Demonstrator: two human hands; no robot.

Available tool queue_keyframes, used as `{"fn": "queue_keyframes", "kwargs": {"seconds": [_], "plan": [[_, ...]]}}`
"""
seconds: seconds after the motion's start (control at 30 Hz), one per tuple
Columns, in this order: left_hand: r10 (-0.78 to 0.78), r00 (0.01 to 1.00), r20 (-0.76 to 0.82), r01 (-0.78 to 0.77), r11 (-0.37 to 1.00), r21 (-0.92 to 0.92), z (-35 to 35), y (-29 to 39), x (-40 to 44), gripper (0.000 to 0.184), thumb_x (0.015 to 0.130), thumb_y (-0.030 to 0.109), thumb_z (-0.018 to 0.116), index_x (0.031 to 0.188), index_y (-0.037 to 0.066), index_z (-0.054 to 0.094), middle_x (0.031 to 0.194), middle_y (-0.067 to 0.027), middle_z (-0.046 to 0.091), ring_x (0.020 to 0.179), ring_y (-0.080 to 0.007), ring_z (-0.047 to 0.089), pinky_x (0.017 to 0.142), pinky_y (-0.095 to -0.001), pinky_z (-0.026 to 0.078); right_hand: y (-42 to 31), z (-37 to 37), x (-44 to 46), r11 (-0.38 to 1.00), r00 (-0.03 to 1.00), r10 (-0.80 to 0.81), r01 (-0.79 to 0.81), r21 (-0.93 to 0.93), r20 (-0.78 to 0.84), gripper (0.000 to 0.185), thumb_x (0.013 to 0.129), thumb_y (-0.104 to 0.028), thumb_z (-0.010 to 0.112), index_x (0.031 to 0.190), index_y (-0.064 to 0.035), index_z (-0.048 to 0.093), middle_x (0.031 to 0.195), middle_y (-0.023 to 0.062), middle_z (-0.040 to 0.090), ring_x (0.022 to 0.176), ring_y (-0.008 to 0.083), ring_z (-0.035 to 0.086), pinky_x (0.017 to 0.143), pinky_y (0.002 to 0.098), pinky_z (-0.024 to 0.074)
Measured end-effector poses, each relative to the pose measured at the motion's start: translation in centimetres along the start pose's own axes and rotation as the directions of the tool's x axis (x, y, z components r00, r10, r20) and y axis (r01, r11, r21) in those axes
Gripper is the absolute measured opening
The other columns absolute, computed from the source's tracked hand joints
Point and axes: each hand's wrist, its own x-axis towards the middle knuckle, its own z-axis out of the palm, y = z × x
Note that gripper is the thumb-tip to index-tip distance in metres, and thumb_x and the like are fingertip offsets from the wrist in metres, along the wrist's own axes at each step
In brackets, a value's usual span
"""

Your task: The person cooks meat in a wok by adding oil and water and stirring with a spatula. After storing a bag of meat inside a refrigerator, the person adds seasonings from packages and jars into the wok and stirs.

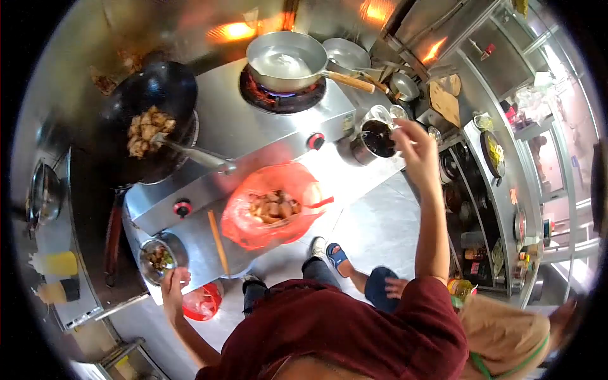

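My left hand (pixel 175 284) is at the near rim of a small metal bowl (pixel 179 249) of chopped seasonings, its fingers closed on the edge. My right hand (pixel 416 154) is raised beside a metal pot of dark sauce (pixel 378 138). Its fingers are apart, and I see nothing held in them. In the black wok (pixel 175 87) at the left lie browned meat pieces (pixel 150 131), with a metal ladle (pixel 199 156) resting in them. A red plastic bag (pixel 237 218) with pale brown chunks (pixel 274 207) stands open between my hands.
A metal pan (pixel 285 81) of liquid sits over a lit burner. A wooden stick (pixel 218 242) lies by the bag. Below the counter is a red bin (pixel 202 303). Another person (pixel 503 323) stands close at my right. Shelves (pixel 472 215) line the right side.
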Motion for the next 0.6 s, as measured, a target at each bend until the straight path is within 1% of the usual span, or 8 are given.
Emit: {"fn": "queue_keyframes", "kwargs": {"seconds": [0.1, 0.17, 0.2, 0.27, 0.3, 0.4, 0.47, 0.6], "plan": [[0.121, 0.989, 0.080, -0.113, 0.988, -0.101, 7.0, 3.9, -1.4, 0.022, 0.085, 0.021, 0.048, 0.084, 0.001, 0.057, 0.076, -0.0044, 0.058, 0.071, -0.0118, 0.054, 0.069, -0.0255, 0.043, 9.6, -6.3, 3.4, 0.987, 0.986, 0.161, -0.162, -0.017, -0.041, 0.023, 0.085, -0.013, 0.052, 0.100, 0.0022, 0.058, 0.072, 0.0037, 0.059, 0.061, 0.0074, 0.052, 0.054, 0.0210, 0.0431], [0.133, 0.985, 0.108, -0.122, 0.987, -0.106, 11.1, 6.4, -3.0, 0.020, 0.084, 0.017, 0.049, 0.084, -0.001, 0.057, 0.075, -0.0045, 0.058, 0.072, -0.0113, 0.054, 0.071, -0.0240, 0.042, 14.6, -8.6, 4.6, 0.971, 0.972, 0.227, -0.230, -0.061, -0.056, 0.022, 0.084, -0.014, 0.050, 0.096, 0.0023, 0.058, 0.069, 0.0030, 0.057, 0.056, 0.0072, 0.049, 0.049, 0.0214, 0.0407], [0.141, 0.964, 0.225, -0.120, 0.987, -0.105, 13.0, 8.4, -3.9, 0.020, 0.085, 0.017, 0.049, 0.086, -0.002, 0.057, 0.076, -0.0050, 0.058, 0.073, -0.0112, 0.054, 0.071, -0.0230, 0.042, 16.9, -9.3, 5.6, 0.962, 0.963, 0.268, -0.269, -0.053, -0.031, 0.023, 0.084, -0.015, 0.050, 0.096, 0.0016, 0.058, 0.068, 0.0026, 0.057, 0.054, 0.0074, 0.049, 0.047, 0.0214, 0.0405], [0.077, 0.953, 0.293, -0.069, 0.997, -0.037, 15.7, 10.0, -5.2, 0.021, 0.086, 0.018, 0.049, 0.088, -0.002, 0.057, 0.078, -0.0052, 0.059, 0.074, -0.0114, 0.054, 0.071, -0.0235, 0.042, 21.3, -9.9, 8.3, 0.957, 0.956, 0.288, -0.286, -0.037, 0.053, 0.023, 0.083, -0.017, 0.051, 0.096, 0.0003, 0.059, 0.067, 0.0023, 0.057, 0.054, 0.0075, 0.050, 0.046, 0.0209, 0.0399], [0.087, 0.953, 0.291, -0.075, 0.996, -0.052, 16.6, 10.7, -5.8, 0.021, 0.087, 0.018, 0.049, 0.088, -0.002, 0.056, 0.079, -0.0052, 0.059, 0.074, -0.0116, 0.054, 0.071, -0.0236, 0.042, 22.8, -9.7, 9.9, 0.948, 0.948, 0.316, -0.313, -0.057, 0.047, 0.023, 0.081, -0.018, 0.053, 0.093, -0.0002, 0.059, 0.066, 0.0048, 0.057, 0.055, 0.0087, 0.052, 0.049, 0.0233, 0.0421], [0.131, 0.943, 0.306, -0.127, 0.991, -0.031, 18.5, 11.9, -6.2, 0.024, 0.088, 0.021, 0.048, 0.089, -0.001, 0.056, 0.081, -0.0051, 0.059, 0.075, -0.0125, 0.054, 0.071, -0.0246, 0.043, 30.5, -8.2, 15.5, 0.957, 0.981, 0.184, -0.165, -0.239, 0.061, 0.028, 0.078, -0.024, 0.056, 0.091, 0.0012, 0.059, 0.076, 0.0147, 0.063, 0.068, 0.0267, 0.061, 0.062, 0.0344, 0.0464], [0.114, 0.935, 0.336, -0.120, 0.993, -0.004, 19.7, 12.2, -5.3, 0.024, 0.088, 0.021, 0.048, 0.089, -0.002, 0.056, 0.082, -0.0054, 0.058, 0.077, -0.0131, 0.055, 0.072, -0.0252, 0.043, 32.4, -7.1, 18.4, 0.936, 0.992, 0.112, -0.087, -0.342, 0.055, 0.032, 0.077, -0.027, 0.057, 0.094, 0.0000, 0.059, 0.082, 0.0169, 0.063, 0.079, 0.0323, 0.060, 0.068, 0.0366, 0.0459], [0.141, 0.954, 0.264, -0.155, 0.987, 0.034, 24.2, 14.9, -5.1, 0.024, 0.087, 0.019, 0.048, 0.087, -0.003, 0.055, 0.081, -0.0073, 0.059, 0.078, -0.0151, 0.056, 0.075, -0.0277, 0.044, 36.8, -4.5, 26.3, 0.913, 0.968, 0.219, -0.160, -0.374, 0.121, 0.047, 0.077, -0.034, 0.059, 0.108, 0.0011, 0.054, 0.096, 0.0184, 0.061, 0.093, 0.0329, 0.057, 0.080, 0.0363, 0.0441]]}}
